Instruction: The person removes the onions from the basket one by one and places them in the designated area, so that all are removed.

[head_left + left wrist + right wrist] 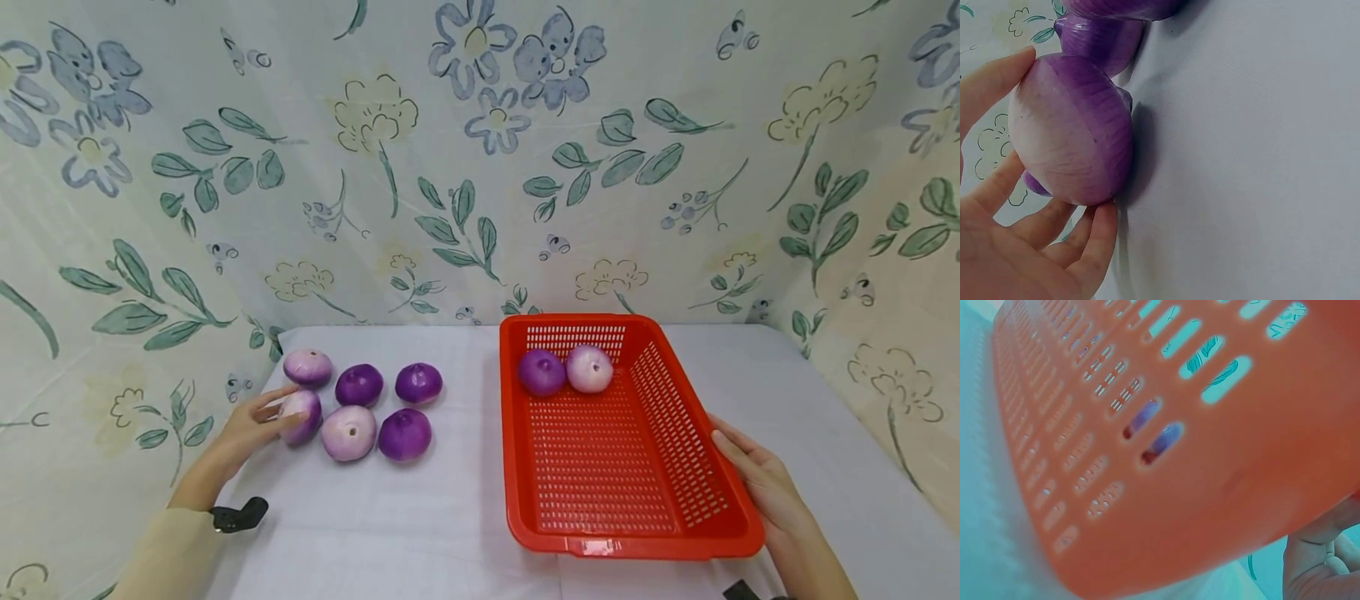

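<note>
At the right of the white table (465, 508) is one red basket (600, 467) with slotted walls, the right hand (763, 482) gripping its right rim. The left hand (253, 425) holds one onion (306, 410) at the table's left — glossy, rounded, whitish-pink on one side, streaked purple on the other. Five more onions (405, 434) lie near it — three deep purple, two pale. Two others (589, 369), one purple, one pale, sit inside the basket's far end.
</note>
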Available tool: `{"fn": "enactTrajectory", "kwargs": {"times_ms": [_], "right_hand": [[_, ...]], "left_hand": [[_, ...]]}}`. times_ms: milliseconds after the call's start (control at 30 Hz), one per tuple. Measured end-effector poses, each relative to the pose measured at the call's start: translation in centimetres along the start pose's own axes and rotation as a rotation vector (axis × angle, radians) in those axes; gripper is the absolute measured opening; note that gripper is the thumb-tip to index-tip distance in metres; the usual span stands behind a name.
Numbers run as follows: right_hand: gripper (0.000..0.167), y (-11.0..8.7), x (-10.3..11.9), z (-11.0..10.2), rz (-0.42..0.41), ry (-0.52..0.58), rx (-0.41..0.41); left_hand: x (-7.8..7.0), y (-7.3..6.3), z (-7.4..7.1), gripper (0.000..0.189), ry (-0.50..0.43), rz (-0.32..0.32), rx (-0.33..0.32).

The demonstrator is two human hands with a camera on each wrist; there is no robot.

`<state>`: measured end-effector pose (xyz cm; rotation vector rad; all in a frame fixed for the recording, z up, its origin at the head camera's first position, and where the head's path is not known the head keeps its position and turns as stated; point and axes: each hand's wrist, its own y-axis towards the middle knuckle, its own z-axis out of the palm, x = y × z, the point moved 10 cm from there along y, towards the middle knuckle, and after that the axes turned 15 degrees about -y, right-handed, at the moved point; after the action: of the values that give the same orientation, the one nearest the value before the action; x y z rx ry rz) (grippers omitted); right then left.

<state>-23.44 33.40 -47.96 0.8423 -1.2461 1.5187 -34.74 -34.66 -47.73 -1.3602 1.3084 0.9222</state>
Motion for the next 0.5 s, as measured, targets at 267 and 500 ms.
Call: {"fn": "enactTrajectory", "kwargs": {"times_ms": [267,500], "right_hand": [[0.023,-0.1,0.0,0.0,0.011,-0.002,-0.009],[0.022,-0.1,-0.2,-0.1,0.026,-0.016,-0.020]], "left_hand": [[0.1,0.0,-0.1,0.074,0.025,-0.003,0.006],[-0.9,-0.2,-0.4,0.077,0.093,0.021,-0.013]]}}
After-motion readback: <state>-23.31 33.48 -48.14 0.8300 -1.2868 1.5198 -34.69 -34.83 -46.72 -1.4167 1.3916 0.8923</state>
